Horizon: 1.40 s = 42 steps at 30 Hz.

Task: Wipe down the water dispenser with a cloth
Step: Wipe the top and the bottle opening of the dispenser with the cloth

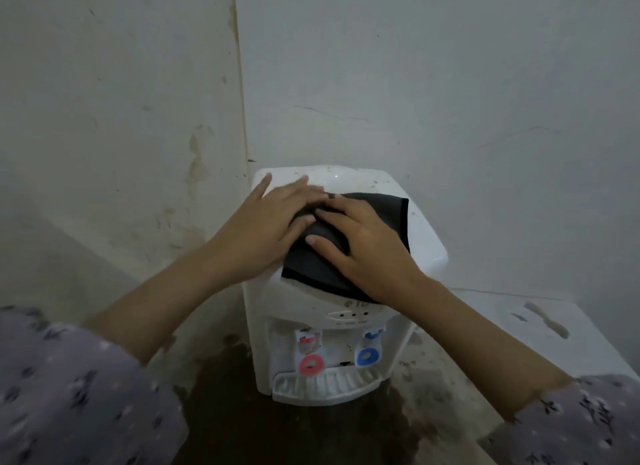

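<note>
Walls (138, 83) close behind and left of water dispenser (426, 247), white ledge (519, 333) right, front open.

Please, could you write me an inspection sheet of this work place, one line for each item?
Surface: top of the water dispenser, white, with dark specks toward the back.
Job's things: dark cloth lies spread on the dispenser top; red tap and blue tap on the front, drip tray below them.
Clutter: nothing seen.
Hands: left hand flat, partly on the cloth, partly on the bare top; right hand flat on the cloth.
Cables: nothing seen.
Surroundings: dispenser stands in a corner of stained walls; dark patch on the floor; white ledge at the right.
</note>
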Each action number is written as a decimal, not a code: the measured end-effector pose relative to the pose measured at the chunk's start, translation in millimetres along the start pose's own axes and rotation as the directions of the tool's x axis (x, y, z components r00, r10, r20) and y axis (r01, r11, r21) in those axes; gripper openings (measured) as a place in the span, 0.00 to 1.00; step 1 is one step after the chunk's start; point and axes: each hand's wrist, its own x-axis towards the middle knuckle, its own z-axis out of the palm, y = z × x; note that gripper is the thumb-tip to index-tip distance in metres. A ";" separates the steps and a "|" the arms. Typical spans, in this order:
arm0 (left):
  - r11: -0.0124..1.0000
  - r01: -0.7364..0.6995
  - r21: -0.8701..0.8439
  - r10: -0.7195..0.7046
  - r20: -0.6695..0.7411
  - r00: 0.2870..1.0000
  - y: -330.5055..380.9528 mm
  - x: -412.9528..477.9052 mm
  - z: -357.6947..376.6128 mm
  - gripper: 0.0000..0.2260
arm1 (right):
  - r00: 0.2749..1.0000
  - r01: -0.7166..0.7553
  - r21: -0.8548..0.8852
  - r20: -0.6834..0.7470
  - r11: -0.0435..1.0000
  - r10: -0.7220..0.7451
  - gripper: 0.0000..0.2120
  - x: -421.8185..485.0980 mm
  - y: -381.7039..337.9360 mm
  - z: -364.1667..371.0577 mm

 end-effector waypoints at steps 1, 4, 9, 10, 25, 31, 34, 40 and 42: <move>0.999 -0.011 0.035 0.009 0.044 0.999 9.7 -3.3 1.8 0.20 | 0.997 0.027 -0.031 -0.065 0.999 -0.029 0.25 -6.7 6.5 0.5; 0.958 -0.091 0.273 0.059 0.124 0.990 31.0 -7.2 8.0 0.28 | 0.981 0.035 -0.120 -0.188 0.992 -0.057 0.27 -26.0 22.2 3.9; 0.871 -0.123 0.476 0.046 0.170 0.984 51.6 5.4 29.0 0.25 | 0.973 -0.058 -0.115 -0.228 0.992 0.031 0.29 -52.0 42.0 7.2; 0.869 -0.123 0.479 0.044 0.172 0.984 55.2 9.2 33.3 0.24 | 0.975 -0.084 -0.118 -0.217 0.989 0.057 0.29 -54.7 45.7 6.5; 0.880 -0.098 0.465 -0.103 0.387 0.916 60.0 77.6 43.8 0.24 | 0.937 -0.302 -0.024 0.177 0.953 0.301 0.28 -23.3 87.3 -17.4; 0.938 -0.084 0.335 -0.109 0.517 0.849 45.3 107.5 41.9 0.23 | 0.902 -0.374 0.135 0.284 0.918 0.325 0.23 -2.3 104.4 -23.0; 0.944 -0.083 0.318 -0.119 0.564 0.817 36.4 121.5 42.8 0.22 | 0.887 -0.402 0.199 0.324 0.894 0.328 0.23 7.9 111.6 -23.7; 0.960 -0.042 0.278 -0.133 0.580 0.803 23.8 144.2 40.9 0.22 | 0.870 -0.437 0.244 0.360 0.866 0.338 0.22 33.8 124.6 -18.2; 0.959 -0.044 0.281 -0.136 0.587 0.798 18.4 150.4 40.6 0.22 | 0.876 -0.419 0.230 0.359 0.878 0.324 0.22 41.3 128.0 -16.5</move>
